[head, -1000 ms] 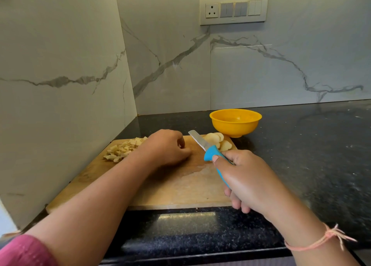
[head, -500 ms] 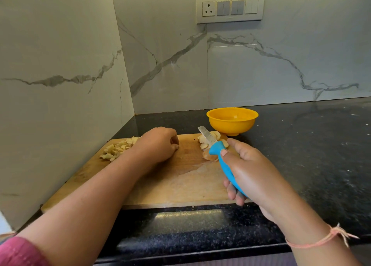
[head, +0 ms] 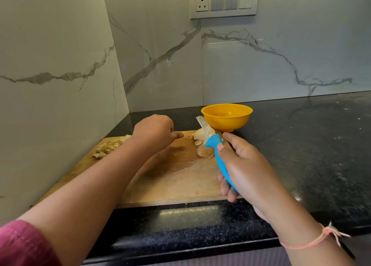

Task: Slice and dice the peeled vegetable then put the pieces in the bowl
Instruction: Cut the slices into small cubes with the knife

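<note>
Yellow bowl (head: 226, 117) at centre is left apparently empty while diced pieces (head: 109, 147) are heaped left on the board (head: 180, 181) and slices (head: 200, 140) remain uncut by the knife (head: 219, 159), which is gripped in the right hand (head: 247, 171), the left hand (head: 154, 132) being curled on nothing visible.

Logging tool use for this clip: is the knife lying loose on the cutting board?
No, the right hand grips the knife by its blue handle, its blade pointing toward the yellow bowl.

Black speckled table (head: 301, 145) w/ marble-veined wall tiles (head: 261, 64) behind & at left; socket-and-switch plate (head: 223, 2) up on back wall.
</note>
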The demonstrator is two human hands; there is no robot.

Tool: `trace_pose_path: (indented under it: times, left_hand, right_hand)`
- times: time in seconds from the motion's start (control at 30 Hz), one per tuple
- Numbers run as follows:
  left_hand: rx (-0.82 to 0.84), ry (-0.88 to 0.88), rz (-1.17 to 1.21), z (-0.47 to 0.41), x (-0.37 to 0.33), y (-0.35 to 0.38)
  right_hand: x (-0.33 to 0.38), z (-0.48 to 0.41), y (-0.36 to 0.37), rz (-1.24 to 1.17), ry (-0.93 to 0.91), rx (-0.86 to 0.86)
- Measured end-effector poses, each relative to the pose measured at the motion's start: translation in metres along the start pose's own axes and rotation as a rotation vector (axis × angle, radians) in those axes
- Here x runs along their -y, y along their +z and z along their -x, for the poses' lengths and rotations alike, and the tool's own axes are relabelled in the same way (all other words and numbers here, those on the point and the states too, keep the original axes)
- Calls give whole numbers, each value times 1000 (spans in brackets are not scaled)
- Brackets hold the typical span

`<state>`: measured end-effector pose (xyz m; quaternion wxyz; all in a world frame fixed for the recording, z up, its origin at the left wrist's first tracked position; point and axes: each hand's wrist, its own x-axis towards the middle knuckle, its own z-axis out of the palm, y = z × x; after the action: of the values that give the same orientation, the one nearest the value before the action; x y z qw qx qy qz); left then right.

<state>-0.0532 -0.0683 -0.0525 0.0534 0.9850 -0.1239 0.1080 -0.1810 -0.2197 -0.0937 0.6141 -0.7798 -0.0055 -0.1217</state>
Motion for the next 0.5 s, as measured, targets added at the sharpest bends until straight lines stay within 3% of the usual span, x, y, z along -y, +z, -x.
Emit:
trace_pose_path:
  times: [0.37, 0.5]
  left_hand:
    - [-4, 32, 2, -10, 0, -11]
    - [-62, 79, 121, -13, -7, -7]
  right_hand:
    - [-1, 1, 0, 7, -18, -10]
    - [-1, 1, 0, 13, -15, -10]
